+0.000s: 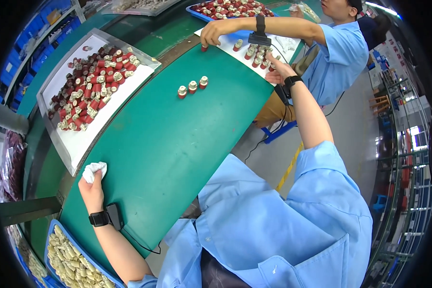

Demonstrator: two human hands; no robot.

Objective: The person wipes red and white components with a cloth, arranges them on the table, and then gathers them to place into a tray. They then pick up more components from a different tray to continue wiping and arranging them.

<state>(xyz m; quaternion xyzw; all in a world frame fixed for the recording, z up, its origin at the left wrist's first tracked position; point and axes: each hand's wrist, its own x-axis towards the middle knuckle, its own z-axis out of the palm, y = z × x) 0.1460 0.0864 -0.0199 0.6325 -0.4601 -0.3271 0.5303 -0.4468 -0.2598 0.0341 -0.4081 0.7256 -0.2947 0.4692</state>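
My left hand (92,191) is closed on a crumpled white cloth (95,172) at the left end of the green work surface (158,158). My right hand (282,72) reaches to the far right, thumb and fingers apart, next to a cluster of small red-and-white cylindrical parts (258,58) standing on a white sheet (230,48). Whether it touches them is hard to see. Three similar upright parts (192,87) stand in a row on the green surface, away from both hands.
A metal-edged tray (57,91) heaped with red-and-white parts lies at the left. A blue bin (53,240) of cream-coloured pieces is at lower left. A co-worker's hand (216,33) touches a red part at the far edge, near a blue tray (201,17) of more parts.
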